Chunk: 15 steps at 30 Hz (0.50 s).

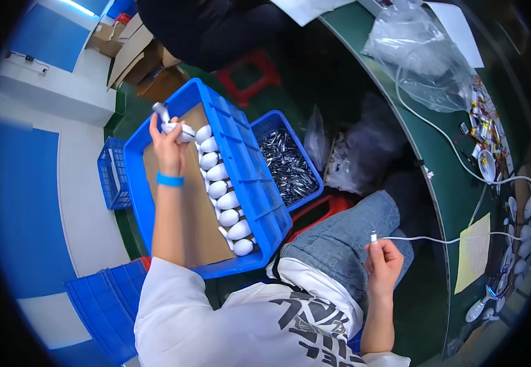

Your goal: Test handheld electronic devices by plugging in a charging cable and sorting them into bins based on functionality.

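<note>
My left hand (170, 150), a blue band on its wrist, is closed on a white egg-shaped device (185, 133) with a short handle-like part sticking up. It is over the far end of a large blue crate (235, 140). Along the crate's right wall runs a row of similar white devices (218, 189), lying on a cardboard sheet (186, 226). Over my lap, my right hand (383, 263) pinches the white plug (374, 236) of a cable. The thin white cable (430, 240) runs from it to the right, over the table.
The green table (412, 140) at right carries a plastic bag (421, 55), small wired parts (482, 128), a yellow sheet (473, 254) and more white devices (520, 251). A smaller blue bin (287, 162) holds many dark pieces. Red stools (250, 76), cardboard boxes (146, 67) and blue crates (106, 306) stand around.
</note>
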{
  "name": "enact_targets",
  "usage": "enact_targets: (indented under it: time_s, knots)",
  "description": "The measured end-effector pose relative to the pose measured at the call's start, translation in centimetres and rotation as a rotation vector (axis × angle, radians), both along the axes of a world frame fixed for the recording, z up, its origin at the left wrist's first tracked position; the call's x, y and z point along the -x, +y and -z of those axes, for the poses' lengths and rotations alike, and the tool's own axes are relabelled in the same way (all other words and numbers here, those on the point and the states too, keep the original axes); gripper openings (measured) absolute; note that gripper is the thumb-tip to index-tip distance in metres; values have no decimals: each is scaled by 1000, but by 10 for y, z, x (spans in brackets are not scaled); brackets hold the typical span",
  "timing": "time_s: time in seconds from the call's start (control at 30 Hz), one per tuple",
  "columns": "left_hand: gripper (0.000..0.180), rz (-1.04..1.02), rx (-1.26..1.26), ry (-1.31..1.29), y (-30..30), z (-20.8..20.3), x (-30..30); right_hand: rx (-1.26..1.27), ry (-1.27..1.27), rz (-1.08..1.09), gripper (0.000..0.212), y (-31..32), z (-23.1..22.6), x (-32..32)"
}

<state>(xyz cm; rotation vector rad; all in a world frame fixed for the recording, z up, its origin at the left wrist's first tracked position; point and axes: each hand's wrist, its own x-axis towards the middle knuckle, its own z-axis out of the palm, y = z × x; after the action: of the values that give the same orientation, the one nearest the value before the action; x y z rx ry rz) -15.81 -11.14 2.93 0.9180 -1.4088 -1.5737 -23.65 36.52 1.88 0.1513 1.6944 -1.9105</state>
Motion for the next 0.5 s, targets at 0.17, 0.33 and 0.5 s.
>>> enact_targets:
  time_s: [0.17, 0.33, 0.5]
  knots:
    - [32, -13, 171, -606, -120, 86, -14, -29, -1, -58, 24, -19, 2, 5]
    - [36, -60, -47, -810, -161, 112, 2, -3, -10, -71, 20, -22, -3, 0]
    - [54, 257, 195, -1300, -169, 136, 29, -13, -3, 50, 19, -7, -2, -7]
